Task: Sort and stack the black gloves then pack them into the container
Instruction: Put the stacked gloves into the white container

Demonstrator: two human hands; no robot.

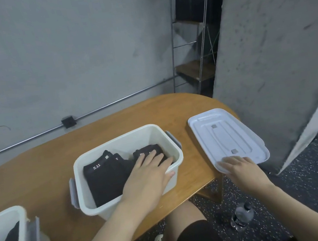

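Note:
A white container [116, 145] stands in the middle of the wooden table [43, 168]. Black gloves [104, 178] lie stacked inside it, one band marked 5.11, with a smaller black stack [148, 149] at the right end. My left hand [147, 175] reaches over the container's near rim, its straight fingers resting flat on the gloves at the right side. My right hand [242, 170] lies with fingers extended on the near edge of the white lid [226, 137], which sits flat on the table to the container's right.
A second white container [5, 217] with black fabric inside stands at the table's lower left corner. A water bottle [242, 218] sits on the speckled floor below the table edge. A grey wall and a metal shelf rack [196, 69] are behind.

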